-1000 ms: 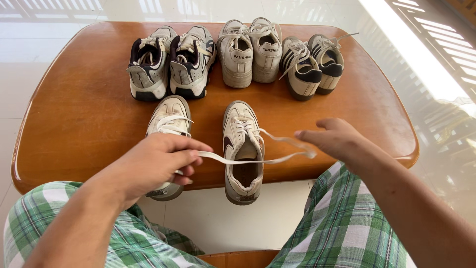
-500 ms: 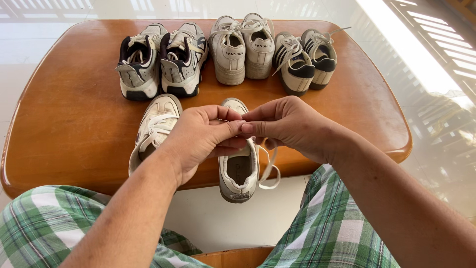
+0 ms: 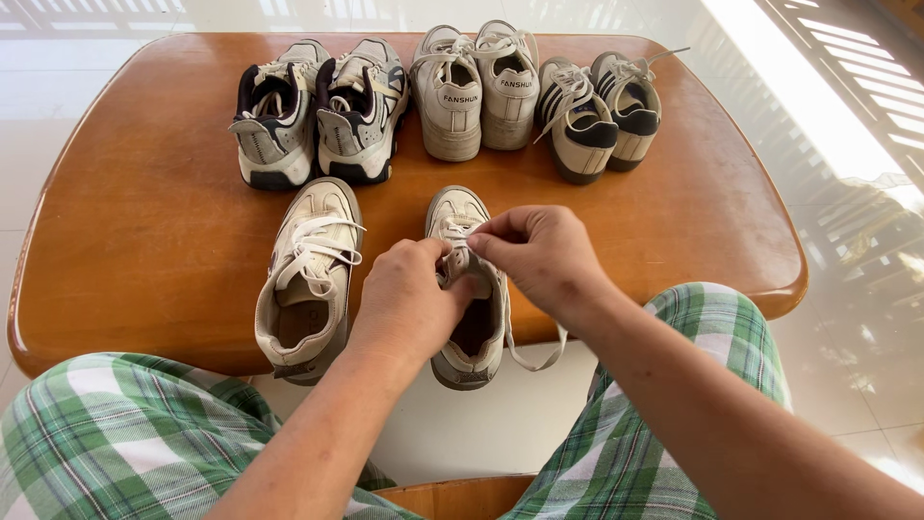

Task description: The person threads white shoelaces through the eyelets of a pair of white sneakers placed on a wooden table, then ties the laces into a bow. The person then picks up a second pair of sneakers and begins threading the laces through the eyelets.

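both hands have been lowered onto the shoe since the earlier frame; left hand (image 3: 409,294) is closed on the lace (image 3: 456,234) over the cream shoe (image 3: 469,318) beneath it; right hand (image 3: 539,255) is pinched on the same lace just beside; loose end is hung below the right wrist; tension should be kept even, crossing held flat against the tongue.

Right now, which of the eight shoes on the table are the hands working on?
The front-row cream shoe on the right: the left hand and right hand pinch its lace. Its mate and the six back-row shoes lie untouched.
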